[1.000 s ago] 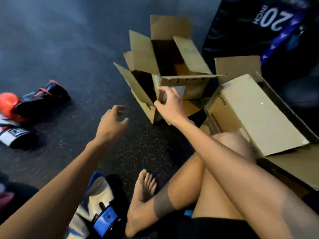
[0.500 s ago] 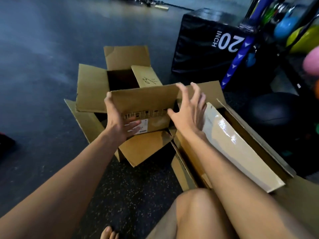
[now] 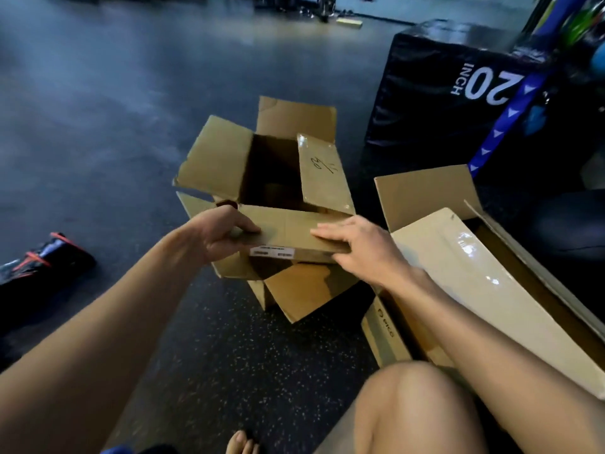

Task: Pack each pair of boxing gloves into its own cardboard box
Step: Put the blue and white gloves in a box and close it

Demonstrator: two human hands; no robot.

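Observation:
An open cardboard box (image 3: 322, 173) sits on top of another cardboard box (image 3: 301, 291) on the dark floor ahead of me. Its four flaps stand apart and its inside looks dark. My left hand (image 3: 217, 232) grips the left end of its near flap, thumb on top. My right hand (image 3: 357, 245) lies on the right end of the same flap, fingers curled over its edge. A larger cardboard box (image 3: 465, 267) lies open to my right. One black boxing glove with red trim (image 3: 42, 263) lies on the floor at the far left.
A black plyo box marked "20 INCH" (image 3: 458, 80) stands behind the boxes at the right, with a blue strap (image 3: 510, 116) leaning across it. My bare knee (image 3: 415, 407) and toes (image 3: 240, 444) are at the bottom. Gym gear stands far back.
Both hands came off the floor side and onto the top box's near flap, which has come down from upright to nearly flat. The view swung left, bringing the black glove back in.

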